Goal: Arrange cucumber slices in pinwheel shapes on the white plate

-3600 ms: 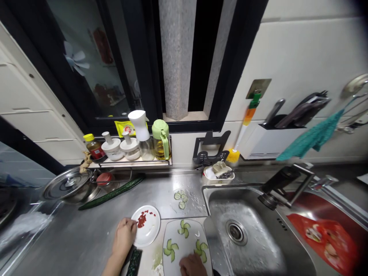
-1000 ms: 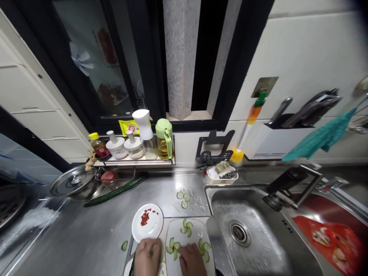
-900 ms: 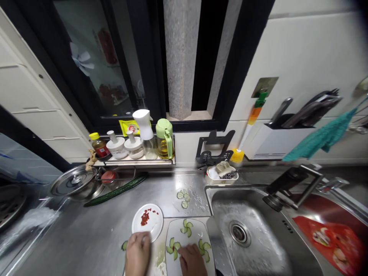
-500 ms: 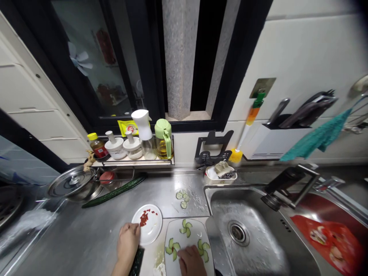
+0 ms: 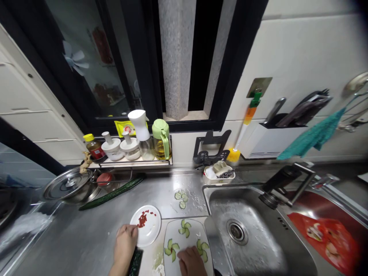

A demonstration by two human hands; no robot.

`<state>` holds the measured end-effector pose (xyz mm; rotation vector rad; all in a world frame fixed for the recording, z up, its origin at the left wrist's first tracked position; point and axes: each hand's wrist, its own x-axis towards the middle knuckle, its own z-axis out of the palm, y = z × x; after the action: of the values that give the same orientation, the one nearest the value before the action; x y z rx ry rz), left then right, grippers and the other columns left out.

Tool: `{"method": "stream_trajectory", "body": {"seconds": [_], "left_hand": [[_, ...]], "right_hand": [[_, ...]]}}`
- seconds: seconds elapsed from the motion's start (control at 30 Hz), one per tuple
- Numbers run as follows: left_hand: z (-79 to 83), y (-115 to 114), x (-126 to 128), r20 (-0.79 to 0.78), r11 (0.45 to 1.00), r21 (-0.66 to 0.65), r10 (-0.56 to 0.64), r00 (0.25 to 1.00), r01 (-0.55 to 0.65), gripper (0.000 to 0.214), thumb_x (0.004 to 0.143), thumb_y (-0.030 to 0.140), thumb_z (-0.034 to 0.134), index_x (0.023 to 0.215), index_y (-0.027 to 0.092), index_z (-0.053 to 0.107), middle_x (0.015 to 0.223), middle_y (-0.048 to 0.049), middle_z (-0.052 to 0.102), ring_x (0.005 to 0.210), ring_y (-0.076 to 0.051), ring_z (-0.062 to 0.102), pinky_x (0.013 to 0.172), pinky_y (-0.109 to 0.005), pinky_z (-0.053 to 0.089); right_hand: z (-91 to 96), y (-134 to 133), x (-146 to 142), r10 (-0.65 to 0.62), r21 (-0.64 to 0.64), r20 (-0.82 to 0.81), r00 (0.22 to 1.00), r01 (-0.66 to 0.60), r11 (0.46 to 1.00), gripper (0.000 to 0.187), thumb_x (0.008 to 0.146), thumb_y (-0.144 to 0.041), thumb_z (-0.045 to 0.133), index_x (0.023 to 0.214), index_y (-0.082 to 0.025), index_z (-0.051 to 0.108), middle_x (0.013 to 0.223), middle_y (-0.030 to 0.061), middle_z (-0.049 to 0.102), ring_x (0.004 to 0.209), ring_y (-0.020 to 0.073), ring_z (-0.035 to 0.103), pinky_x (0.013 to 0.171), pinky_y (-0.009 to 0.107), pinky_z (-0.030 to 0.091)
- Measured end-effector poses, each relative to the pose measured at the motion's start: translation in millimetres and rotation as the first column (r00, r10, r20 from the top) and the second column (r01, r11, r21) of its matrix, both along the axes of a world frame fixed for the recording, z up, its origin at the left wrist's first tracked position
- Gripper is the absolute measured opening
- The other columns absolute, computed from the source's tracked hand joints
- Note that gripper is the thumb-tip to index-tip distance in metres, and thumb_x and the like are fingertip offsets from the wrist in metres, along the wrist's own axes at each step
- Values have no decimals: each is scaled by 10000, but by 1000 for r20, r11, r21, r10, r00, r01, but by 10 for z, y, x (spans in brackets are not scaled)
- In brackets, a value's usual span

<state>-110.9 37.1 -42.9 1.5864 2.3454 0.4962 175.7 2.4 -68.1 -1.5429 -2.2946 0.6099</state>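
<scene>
My left hand [image 5: 125, 242] is closed in a pinch at the left rim of a small round white plate [image 5: 151, 237]. Small red pieces that look like goji berries [image 5: 142, 219] lie on this plate; whatever the fingertips hold is too small to make out. My right hand [image 5: 192, 262] hovers low over or touches a square white plate [image 5: 179, 243], fingers bent together and their contents hidden. Cucumber slices form pinwheels on that plate, at the top [image 5: 184, 229], left and right. A red bit sits in the middle of the left pinwheel [image 5: 171, 250]. Dark cucumber [image 5: 135, 262] lies beside my left wrist.
Several cucumber slices [image 5: 181, 197] lie on the wet steel counter, with a whole cucumber [image 5: 112, 194] further left. A sink [image 5: 250, 230] is to the right, holding a red bag [image 5: 327, 239] in its far basin. Seasoning jars and an oil bottle [image 5: 161, 140] line a back shelf.
The view has shifted slightly. Both hands keep nearly the same places, the left pinched by the round plate and the right over the square plate. No food has visibly moved.
</scene>
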Motion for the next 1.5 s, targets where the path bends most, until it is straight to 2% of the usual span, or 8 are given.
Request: {"method": "stream_trajectory", "body": {"seconds": [0.2,0.47,0.57,0.7,0.83,1.07,1.3,1.5], "left_hand": [[81,-83,173,176,995,95,26,984,-44,319,804,418,453,785,250,724,904,-37,709,872,-205,652,822,-305,482],[275,19,1060,358,947,228,-296,886,225,322,872,380,454,835,219,731,875,-79,680,867,-200,627,853,-346,486],[291,78,1339,328,914,253,-389,861,317,303,883,318,450,862,212,733,852,-81,665,856,-191,610,816,-331,487],[237,138,1558,253,888,234,-449,857,396,268,886,254,468,848,208,729,831,-73,655,846,-182,591,777,-308,474],[162,181,1649,174,867,250,-479,860,432,240,878,207,486,814,203,718,819,-61,647,837,-175,584,762,-298,461],[137,220,1691,150,876,228,-462,874,424,221,856,178,504,801,205,717,805,-51,646,819,-174,583,748,-290,463],[105,230,1695,144,870,241,-469,871,429,246,837,132,499,800,216,727,804,-52,644,822,-175,579,736,-285,456],[46,224,1693,147,874,246,-460,875,418,227,840,132,518,804,218,724,811,-46,647,824,-170,573,740,-278,455]], "right_hand": [[11,4,78,-20,-45,-25,999,19,999,252,755,-92,478,869,-230,656,830,29,642,860,206,552,908,342,387],[206,89,218,-129,-42,-33,991,127,991,246,785,-89,463,865,-215,659,832,52,637,877,231,540,831,347,393],[311,157,254,-154,-65,-44,987,151,986,283,803,-82,440,914,-198,674,871,73,653,896,239,539,831,352,395],[477,248,239,-192,-112,-26,981,188,976,317,808,-62,423,954,-177,680,923,87,667,927,251,540,858,368,391],[597,318,177,-234,-159,-16,972,229,960,330,804,-48,430,986,-159,681,979,98,666,977,267,525,899,383,378],[573,389,126,-206,-174,-11,978,201,964,420,823,-60,422,1175,-155,630,1064,103,648,1030,273,496,956,401,341],[602,417,109,-220,-169,-44,975,209,963,416,804,-41,426,1143,-144,645,1055,101,648,1017,271,497,943,392,345],[514,431,98,-233,-164,-36,972,224,961,438,797,-33,426,1163,-148,638,1037,104,647,1002,269,501,920,382,357]]}}
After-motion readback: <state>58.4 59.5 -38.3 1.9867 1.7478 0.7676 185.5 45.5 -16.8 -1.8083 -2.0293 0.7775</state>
